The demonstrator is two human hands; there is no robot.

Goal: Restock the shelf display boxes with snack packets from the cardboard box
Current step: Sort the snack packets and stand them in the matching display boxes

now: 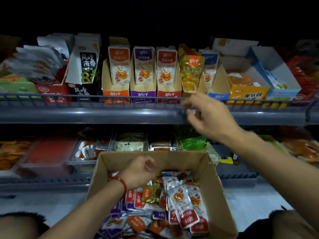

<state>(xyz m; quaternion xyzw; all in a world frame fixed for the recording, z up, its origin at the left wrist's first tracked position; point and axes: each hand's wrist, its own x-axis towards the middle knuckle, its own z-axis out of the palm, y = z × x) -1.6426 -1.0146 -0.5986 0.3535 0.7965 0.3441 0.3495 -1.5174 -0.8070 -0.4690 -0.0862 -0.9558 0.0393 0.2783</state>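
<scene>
Two hands at work, each at a different depth. Nearest: my left hand (138, 171), red cord at the wrist, is down inside the cardboard box (214, 183), fingers curled over the heap of snack packets (181, 200). Whether it actually has one pinched I cannot tell; the fingertips are hidden behind the knuckles. A gold packet (151, 194) lies just below that hand, among red, purple and orange ones.

Further out: my right hand (208, 116) is raised at the shelf rail (103, 98), blurred, fingers loosely spread, nothing visible in them. It sits just below the gold display box (191, 73), whose front packet stands upright.

Beyond the right hand, left of it: the orange (117, 69), purple (143, 69) and red (166, 69) display boxes, each with packets standing. To its right, the blue display box (210, 71), and past that a white-lined box (269, 66) that looks nearly empty.

Judgement: pick-and-place cycle, mid-way; right hand free at the shelf, left selecting the next packet.

Next move calls for: a firm pinch on a single packet, lift clear of the box wall, match colour to box, and slide it in upright behind the front row.
</scene>
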